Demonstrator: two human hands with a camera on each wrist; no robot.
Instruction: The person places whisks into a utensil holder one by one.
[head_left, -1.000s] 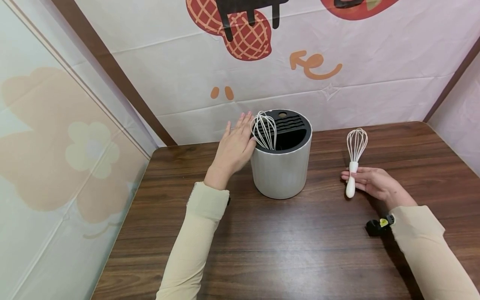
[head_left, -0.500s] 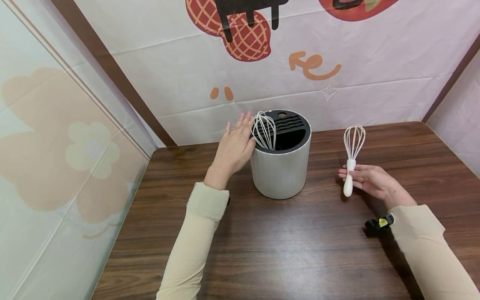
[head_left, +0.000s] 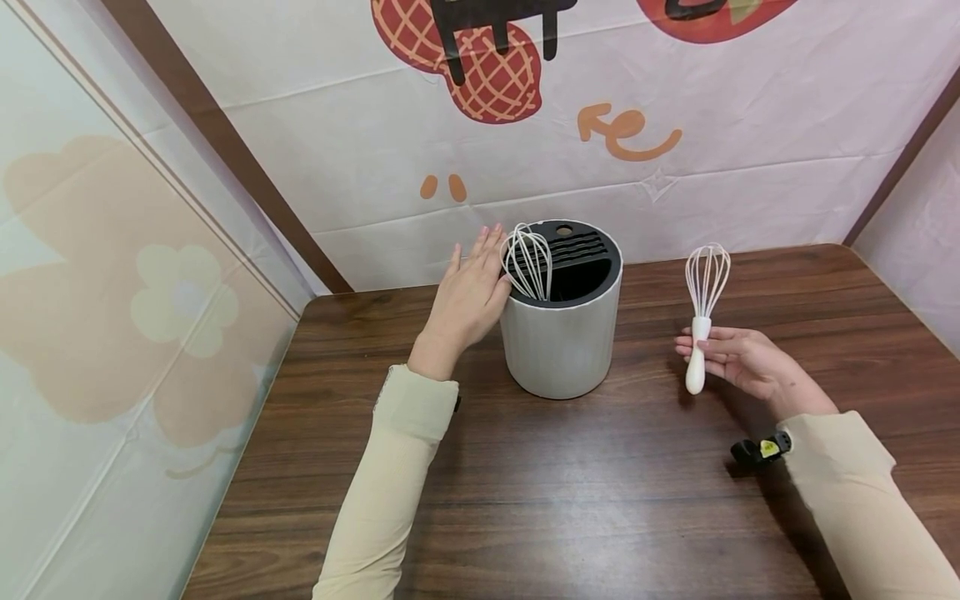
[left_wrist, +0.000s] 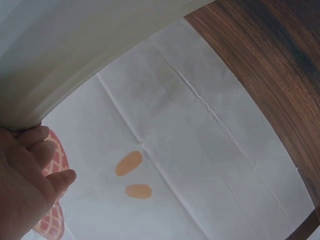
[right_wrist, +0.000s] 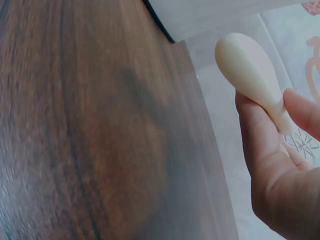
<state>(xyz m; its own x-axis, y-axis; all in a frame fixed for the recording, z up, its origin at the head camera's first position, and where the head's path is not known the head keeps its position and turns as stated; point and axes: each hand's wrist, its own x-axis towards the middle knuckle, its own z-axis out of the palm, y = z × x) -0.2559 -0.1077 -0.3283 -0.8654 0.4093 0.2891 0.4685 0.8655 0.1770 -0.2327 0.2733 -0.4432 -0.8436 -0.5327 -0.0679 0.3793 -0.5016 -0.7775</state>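
In the head view a white utensil holder (head_left: 561, 354) with a black slotted top stands near the back of the table. The wire head of a white whisk (head_left: 528, 262) rises from its left side; the handle is hidden inside. My left hand (head_left: 468, 292) rests with straight fingers against the holder's upper left side. To the right, my right hand (head_left: 750, 362) pinches the white handle of a second whisk (head_left: 697, 362), its wires pointing up and away. In the right wrist view the rounded handle end (right_wrist: 250, 65) sticks out between thumb and fingers.
The dark wooden table (head_left: 570, 500) meets a printed white cloth backdrop (head_left: 337, 150) just behind the holder. Another cloth panel (head_left: 150, 333) runs along the left side. A black wrist device (head_left: 757, 450) hangs at the right cuff.
My right hand has raised the second whisk slightly and shifted it a little to the left. My left hand and the holder have stayed put.
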